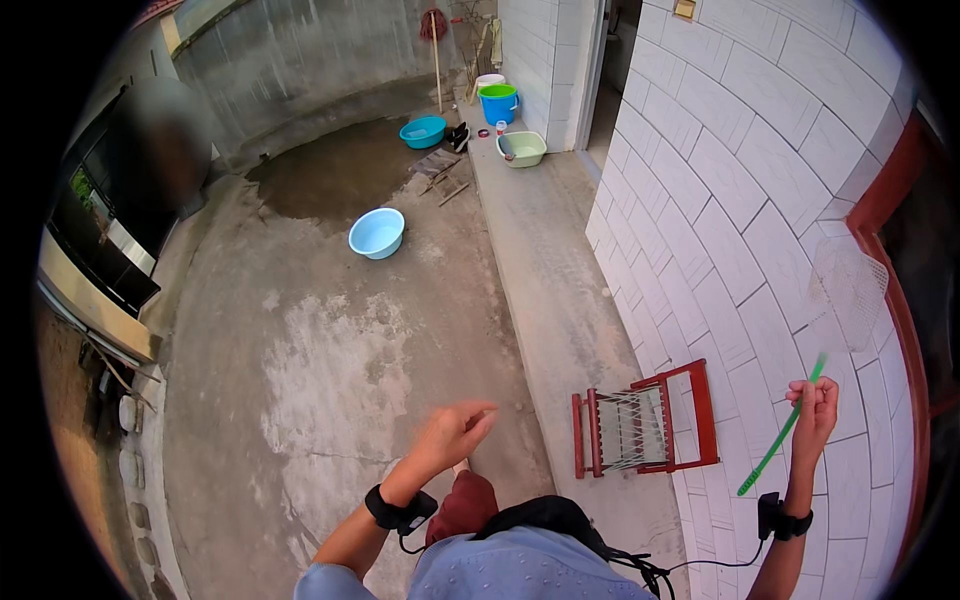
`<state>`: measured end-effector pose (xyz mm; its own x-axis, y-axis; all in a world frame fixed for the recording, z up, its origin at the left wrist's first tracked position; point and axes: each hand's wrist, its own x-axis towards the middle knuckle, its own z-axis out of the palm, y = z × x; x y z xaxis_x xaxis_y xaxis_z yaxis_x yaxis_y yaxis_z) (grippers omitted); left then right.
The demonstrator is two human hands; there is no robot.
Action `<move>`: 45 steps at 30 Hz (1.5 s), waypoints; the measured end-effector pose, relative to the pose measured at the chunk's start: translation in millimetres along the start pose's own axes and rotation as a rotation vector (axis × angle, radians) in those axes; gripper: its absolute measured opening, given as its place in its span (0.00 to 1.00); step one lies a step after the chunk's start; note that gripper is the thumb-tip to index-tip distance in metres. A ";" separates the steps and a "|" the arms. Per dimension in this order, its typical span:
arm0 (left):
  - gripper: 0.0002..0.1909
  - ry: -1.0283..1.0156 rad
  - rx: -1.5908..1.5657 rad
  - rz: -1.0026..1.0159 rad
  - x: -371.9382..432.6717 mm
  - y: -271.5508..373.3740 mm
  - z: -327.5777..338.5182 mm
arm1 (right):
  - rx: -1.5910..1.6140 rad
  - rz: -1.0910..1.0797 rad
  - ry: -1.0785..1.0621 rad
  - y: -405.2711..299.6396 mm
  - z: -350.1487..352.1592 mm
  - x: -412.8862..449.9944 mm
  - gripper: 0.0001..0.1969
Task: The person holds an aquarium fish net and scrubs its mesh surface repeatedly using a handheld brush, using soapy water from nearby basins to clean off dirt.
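My right hand (814, 416) is raised at the right and grips the green handle (787, 425) of a plastic fly swatter. The swatter's pale mesh head (851, 296) points upward, in front of the white tiled wall, and is slightly blurred. My left hand (450, 435) hangs in front of my body above the concrete ground, holding nothing, its fingers loosely bent and the index finger stretched out. A black strap with a small device sits on each wrist. Between my hands, a folding stool (637, 424) with a red frame and a seat of woven cord stands by the wall.
A light blue basin (376, 234) sits on the concrete yard (240, 337). Farther off are a teal basin (423, 132), dark shoes (457, 136), a blue bucket (499, 109) and a pale green basin (536, 151). A raised concrete step (544, 255) runs along the tiled wall (720, 180). Wet ground (322, 176) lies beyond.
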<state>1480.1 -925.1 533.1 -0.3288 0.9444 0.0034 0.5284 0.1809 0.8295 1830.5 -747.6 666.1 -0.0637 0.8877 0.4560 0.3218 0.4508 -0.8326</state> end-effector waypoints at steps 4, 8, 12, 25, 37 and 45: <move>0.14 -0.021 -0.130 0.104 59.5 -37.9 -25.1 | 0.378 0.139 -0.203 -21.9 175.0 7.7 0.06; 0.19 -0.022 -0.255 0.264 110.7 -60.2 -58.5 | 0.576 0.330 -0.335 -64.5 329.4 23.3 0.10; 0.14 -0.161 -0.715 0.040 149.2 -114.6 -84.7 | 0.689 0.399 -0.460 -72.5 454.1 27.4 0.11; 0.12 0.589 -0.558 -0.643 220.9 -347.3 -303.5 | 0.052 0.708 -1.119 127.2 642.3 149.1 0.11; 0.10 0.835 -0.636 -0.907 346.3 -435.6 -375.6 | 0.127 0.630 -1.360 171.6 860.4 283.3 0.11; 0.09 0.818 -0.750 -0.823 521.8 -528.3 -453.8 | -0.036 0.830 -1.193 191.2 935.6 368.4 0.12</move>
<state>674.1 -652.5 350.1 -0.8371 0.1632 -0.5222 -0.4983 0.1666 0.8509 984.8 -246.7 380.7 -0.5774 0.4430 -0.6859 0.6779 -0.2082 -0.7051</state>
